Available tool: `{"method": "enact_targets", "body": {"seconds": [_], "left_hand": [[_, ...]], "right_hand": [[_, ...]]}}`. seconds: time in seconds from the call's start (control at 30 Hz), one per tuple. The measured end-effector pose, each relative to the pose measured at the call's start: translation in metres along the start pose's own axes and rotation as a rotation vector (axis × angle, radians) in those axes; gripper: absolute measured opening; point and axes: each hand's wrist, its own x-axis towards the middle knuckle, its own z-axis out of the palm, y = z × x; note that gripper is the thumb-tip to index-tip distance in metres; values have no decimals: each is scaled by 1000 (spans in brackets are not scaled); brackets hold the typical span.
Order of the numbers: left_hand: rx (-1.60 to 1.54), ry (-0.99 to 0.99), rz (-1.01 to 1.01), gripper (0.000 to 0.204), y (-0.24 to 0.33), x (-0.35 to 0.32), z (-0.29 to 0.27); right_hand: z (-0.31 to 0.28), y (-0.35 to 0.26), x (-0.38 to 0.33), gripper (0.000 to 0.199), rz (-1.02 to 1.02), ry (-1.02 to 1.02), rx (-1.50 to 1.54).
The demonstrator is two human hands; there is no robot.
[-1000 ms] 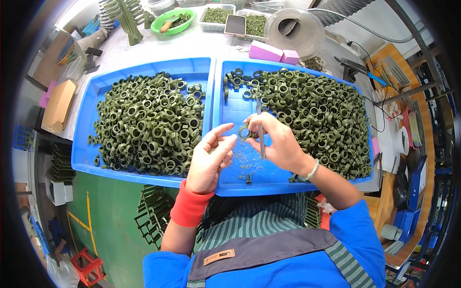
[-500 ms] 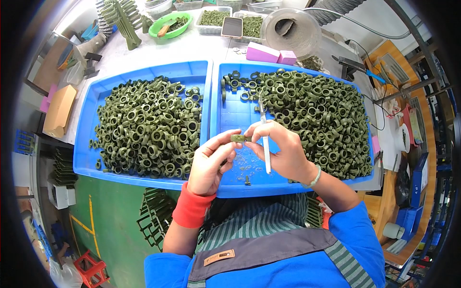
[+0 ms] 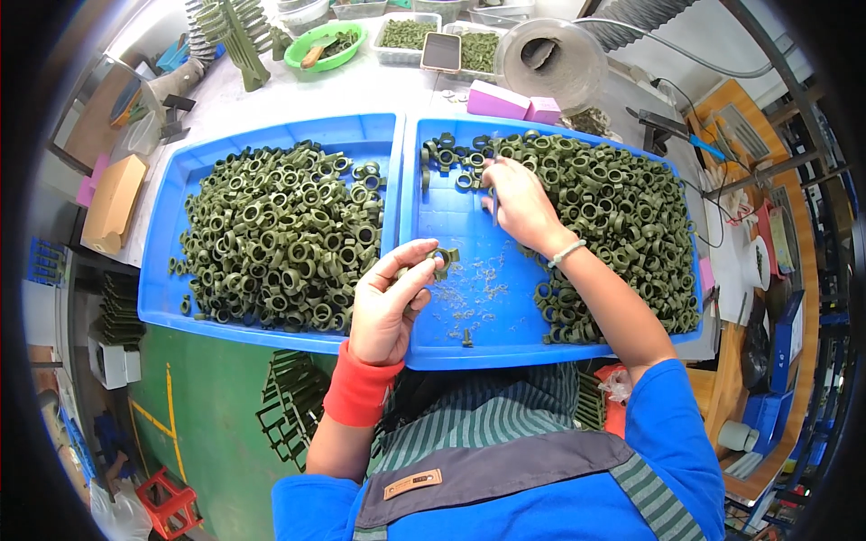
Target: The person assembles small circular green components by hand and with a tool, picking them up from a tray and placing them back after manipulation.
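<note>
My left hand (image 3: 393, 302) is closed around a dark green plastic ring part (image 3: 444, 260), pinched between thumb and fingers above the right blue tray (image 3: 469, 357). The ring's open loop pokes out past the fingertips. My right hand (image 3: 523, 206) reaches farther into that tray, its fingertips at the left edge of a heap of similar green rings (image 3: 603, 216). A slim craft knife (image 3: 494, 209) stays in this hand, mostly hidden by the fingers. Whether the fingertips also touch a ring cannot be made out.
A left blue tray (image 3: 162, 270) holds another heap of green rings (image 3: 280, 239). Small trimmings and an upright green piece (image 3: 467, 338) lie in the right tray. Behind stand pink blocks (image 3: 498, 99), a phone (image 3: 441, 52), a green bowl (image 3: 347, 56) and a metal bucket-like vessel (image 3: 577, 77).
My right hand has left the ring in my left hand and moved up and away to the heap's edge, with the knife. My left hand keeps its ring, now turned loop outward.
</note>
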Motion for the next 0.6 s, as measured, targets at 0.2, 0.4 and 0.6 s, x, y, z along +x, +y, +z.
{"method": "enact_targets", "body": {"seconds": [0.2, 0.4, 0.6], "left_hand": [[-161, -3, -49, 45, 10, -2, -3], [-382, -68, -81, 46, 10, 0, -10], [-335, -9, -90, 18, 8, 1, -9]], "right_hand": [[15, -7, -11, 22, -115, -27, -76], [4, -17, -9, 28, 18, -34, 86], [20, -17, 0, 36, 94, -54, -128]]}}
